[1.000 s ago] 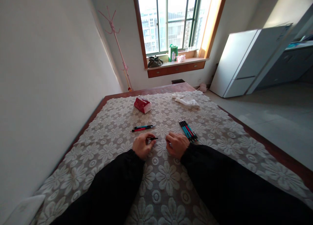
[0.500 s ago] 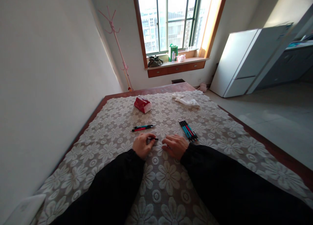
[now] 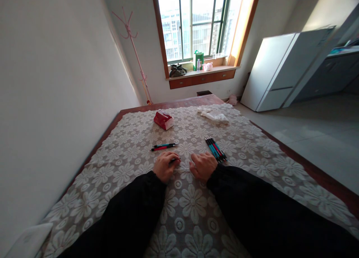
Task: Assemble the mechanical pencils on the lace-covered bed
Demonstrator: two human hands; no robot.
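My left hand [image 3: 165,166] is closed over a small black piece [image 3: 173,160], perhaps part of a pen, most of it hidden by the fingers. A thin white strand or rod [image 3: 183,169] spans the gap from the left fingertips to my right hand [image 3: 204,166], whose curled fingers pinch its other end. Beyond the left hand lie two pens, a teal and black pen [image 3: 165,145] and a red and black pen [image 3: 161,148]. Just past my right hand, several teal, red and black pens [image 3: 215,149] lie side by side.
A floral lace cloth [image 3: 123,173] covers the table. Farther back sit a red tissue pack [image 3: 163,120] and a crumpled white plastic bag [image 3: 215,117]. A wall stands close on the left; a white fridge [image 3: 276,70] stands beyond the table at right.
My right hand has shifted a little to the right, widening the gap, and more of the white strand shows. The left fingers have closed further over the black piece.
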